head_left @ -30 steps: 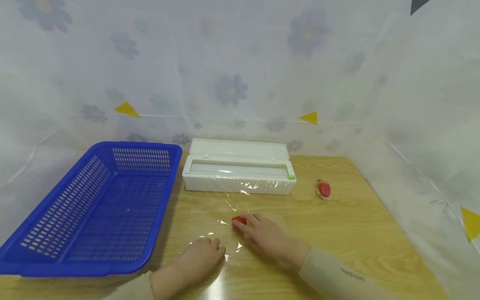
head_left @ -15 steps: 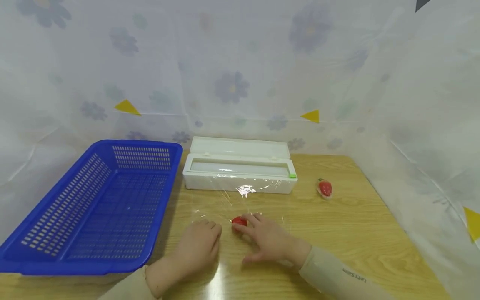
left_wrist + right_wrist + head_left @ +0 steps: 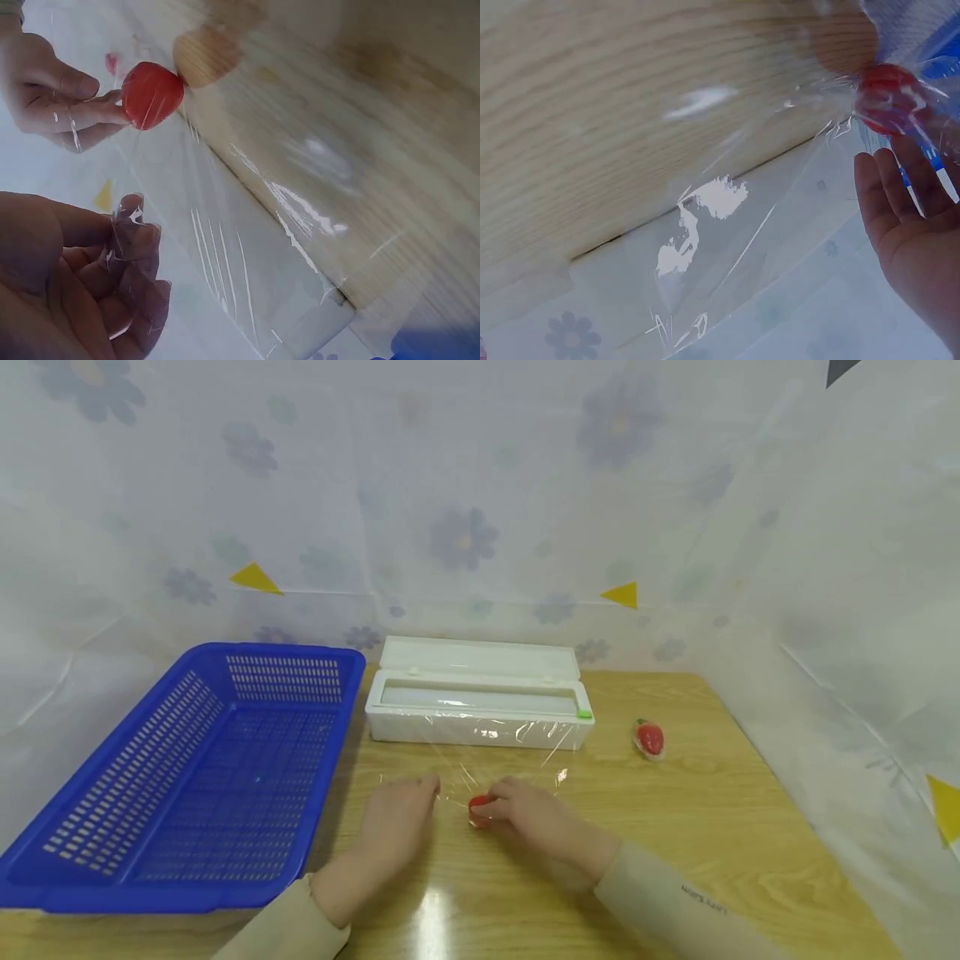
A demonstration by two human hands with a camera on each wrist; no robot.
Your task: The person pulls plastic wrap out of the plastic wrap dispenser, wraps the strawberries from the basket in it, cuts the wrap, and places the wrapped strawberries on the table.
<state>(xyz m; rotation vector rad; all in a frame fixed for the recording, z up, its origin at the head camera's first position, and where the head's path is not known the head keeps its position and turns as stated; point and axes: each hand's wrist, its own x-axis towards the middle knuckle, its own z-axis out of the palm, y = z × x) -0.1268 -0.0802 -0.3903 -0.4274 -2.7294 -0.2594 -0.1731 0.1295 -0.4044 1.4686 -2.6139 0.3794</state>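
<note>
"Looking at the hands, what does each one have?"

"The right hand pinches a red fruit between thumb and fingers. The left hand has its fingers curled, and the left wrist view shows them pinching cling film."

"Where is the fruit, then?"

"Between the two hands, around the middle of the table, in front of the white dispenser box. That box sits along the table's far edge with its lid raised, and the film stretches from it toward the hands. A blue basket takes up the table's left side, and a wrapped strawberry lies toward the far right corner."

"Is the fruit inside the film?"

"Film lies against it, but I can't tell how far round it goes. No leaf shows on it either, so I'd only guess that it's a strawberry."

"How would it handle?"

"Light, I'd say, and rounded enough to roll or slip under smooth plastic. A gentle grip on both sides of its widest part should suit it."

"And the film?"

"Thin, limp and likely clingy; best held by a free edge or corner, without bunching it."
</note>
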